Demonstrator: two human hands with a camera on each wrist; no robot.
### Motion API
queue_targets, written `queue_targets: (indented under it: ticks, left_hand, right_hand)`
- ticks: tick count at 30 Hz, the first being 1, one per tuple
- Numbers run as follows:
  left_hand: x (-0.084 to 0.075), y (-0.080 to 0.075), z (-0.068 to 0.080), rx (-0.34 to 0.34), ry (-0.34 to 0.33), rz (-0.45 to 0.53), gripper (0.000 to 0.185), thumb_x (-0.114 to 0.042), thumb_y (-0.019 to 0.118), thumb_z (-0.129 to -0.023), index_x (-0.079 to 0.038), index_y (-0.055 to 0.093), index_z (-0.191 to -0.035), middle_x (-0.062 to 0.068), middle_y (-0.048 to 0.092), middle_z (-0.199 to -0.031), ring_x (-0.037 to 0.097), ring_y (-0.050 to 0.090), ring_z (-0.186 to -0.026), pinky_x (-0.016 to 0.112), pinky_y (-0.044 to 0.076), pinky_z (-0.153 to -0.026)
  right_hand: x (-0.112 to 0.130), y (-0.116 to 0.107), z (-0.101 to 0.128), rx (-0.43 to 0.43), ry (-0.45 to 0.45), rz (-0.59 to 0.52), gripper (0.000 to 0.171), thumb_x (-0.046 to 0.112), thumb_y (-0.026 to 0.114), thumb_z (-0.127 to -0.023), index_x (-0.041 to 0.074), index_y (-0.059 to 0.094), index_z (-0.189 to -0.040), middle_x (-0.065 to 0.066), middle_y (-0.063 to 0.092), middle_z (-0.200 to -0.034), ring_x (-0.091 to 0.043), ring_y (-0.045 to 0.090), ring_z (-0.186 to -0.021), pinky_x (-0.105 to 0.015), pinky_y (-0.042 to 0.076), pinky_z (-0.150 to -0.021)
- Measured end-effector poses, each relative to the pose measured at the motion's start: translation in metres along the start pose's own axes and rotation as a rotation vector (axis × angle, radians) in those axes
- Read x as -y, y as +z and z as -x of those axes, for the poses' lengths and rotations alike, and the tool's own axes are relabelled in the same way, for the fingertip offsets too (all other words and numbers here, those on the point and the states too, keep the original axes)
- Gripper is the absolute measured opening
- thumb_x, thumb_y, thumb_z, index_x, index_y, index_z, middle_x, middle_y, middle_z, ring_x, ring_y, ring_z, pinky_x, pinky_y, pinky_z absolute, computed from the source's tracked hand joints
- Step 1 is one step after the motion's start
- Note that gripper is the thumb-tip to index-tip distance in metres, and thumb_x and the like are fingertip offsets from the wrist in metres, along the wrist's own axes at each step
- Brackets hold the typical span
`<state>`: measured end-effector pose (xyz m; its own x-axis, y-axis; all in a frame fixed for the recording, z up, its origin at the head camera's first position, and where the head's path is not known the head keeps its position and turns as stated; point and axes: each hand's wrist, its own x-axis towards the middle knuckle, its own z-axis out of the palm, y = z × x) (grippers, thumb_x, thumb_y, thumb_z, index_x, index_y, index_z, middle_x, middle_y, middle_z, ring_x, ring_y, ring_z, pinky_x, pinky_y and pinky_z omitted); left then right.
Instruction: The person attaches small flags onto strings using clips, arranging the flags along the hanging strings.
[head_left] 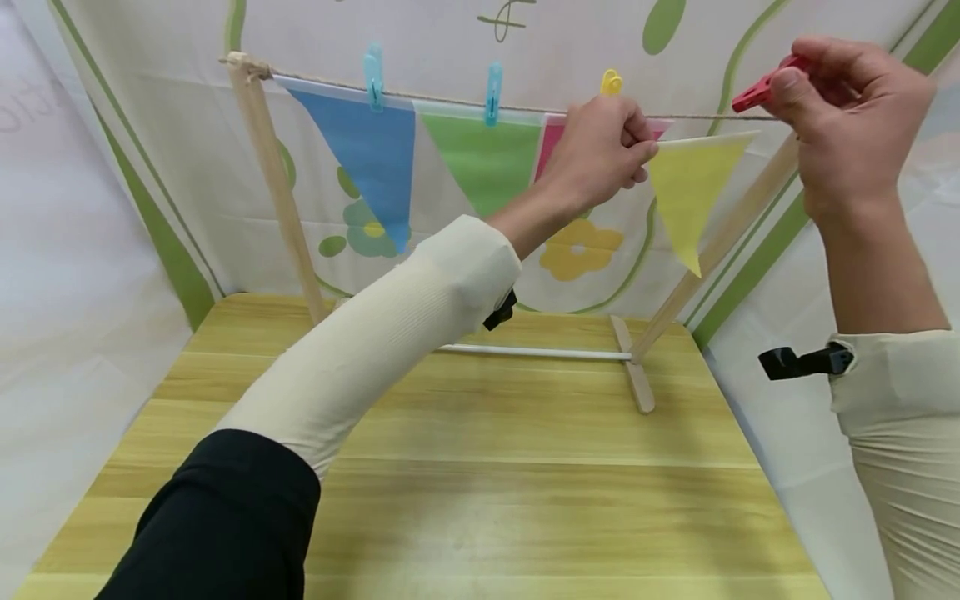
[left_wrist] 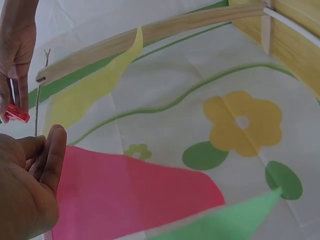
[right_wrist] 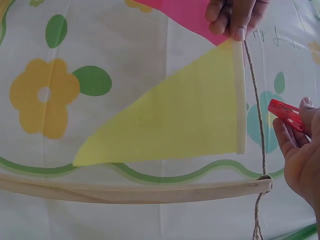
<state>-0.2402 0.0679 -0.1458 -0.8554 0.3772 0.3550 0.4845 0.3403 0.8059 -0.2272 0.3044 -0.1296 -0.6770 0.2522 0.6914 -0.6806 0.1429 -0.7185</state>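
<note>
Four triangular flags hang along one string stretched between two wooden posts: a blue flag, a green flag, a pink flag and a yellow flag. Four pegs are in sight: two light-blue pegs clipped on the string, one yellow peg on the string above the pink flag, and one red peg not yet on it. The left hand is raised to the string, fingers curled, pinching the top corner of the yellow flag where it meets the pink one; in the right wrist view its fingertips press that corner just beside the string. The right hand is lifted at the same height, near the right post, gripping the red peg between thumb and fingers, with the peg's tip pointing toward the string and the far corner of the yellow flag, close but not touching. Both forearms wear cream sleeves and reach up over the wooden counter, on which the rack's base rests.
</note>
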Motion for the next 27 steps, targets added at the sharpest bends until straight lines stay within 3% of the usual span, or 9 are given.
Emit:
queue_targets:
  ticks: [8,14,16,27]
  left_hand:
    - [-0.014,0.011,-0.010,0.012,0.021,-0.032,0.010,-0.011,0.066,-0.115,-0.003,0.072,-0.114,0.008,0.082,-0.112,0.011,0.076,-0.083,0.015,0.064,-0.079]
    - [-0.019,0.011,-0.017,-0.016,0.010,-0.075,0.013,-0.010,0.065,-0.115,-0.003,0.076,-0.115,0.006,0.082,-0.111,0.011,0.076,-0.082,0.014,0.063,-0.079]
    - [-0.019,0.009,-0.018,-0.025,-0.002,-0.075,0.013,-0.009,0.065,-0.115,-0.003,0.077,-0.114,0.006,0.082,-0.111,0.011,0.077,-0.083,0.014,0.063,-0.079]
    - [-0.023,0.006,-0.023,-0.039,-0.009,-0.101,0.018,-0.007,0.065,-0.113,-0.003,0.083,-0.111,0.007,0.085,-0.108,0.010,0.078,-0.081,0.017,0.062,-0.079]
  right_hand:
    - [0.000,-0.007,-0.005,0.000,-0.037,0.023,0.026,0.003,0.093,-0.090,-0.003,0.085,-0.115,-0.007,0.079,-0.102,-0.013,0.075,-0.087,-0.012,0.065,-0.085]
    - [0.002,-0.013,-0.012,0.056,-0.063,0.275,0.027,0.007,0.087,-0.097,0.002,0.085,-0.123,0.008,0.082,-0.103,-0.004,0.074,-0.092,-0.008,0.061,-0.090]
    - [0.004,-0.014,-0.015,0.070,-0.051,0.339,0.026,0.011,0.086,-0.099,0.005,0.086,-0.125,0.012,0.082,-0.103,-0.002,0.074,-0.092,-0.007,0.060,-0.086]
    - [0.015,-0.013,-0.035,0.166,0.084,0.264,0.018,0.007,0.084,-0.099,-0.001,0.087,-0.115,0.011,0.085,-0.098,-0.004,0.080,-0.088,-0.007,0.061,-0.089]
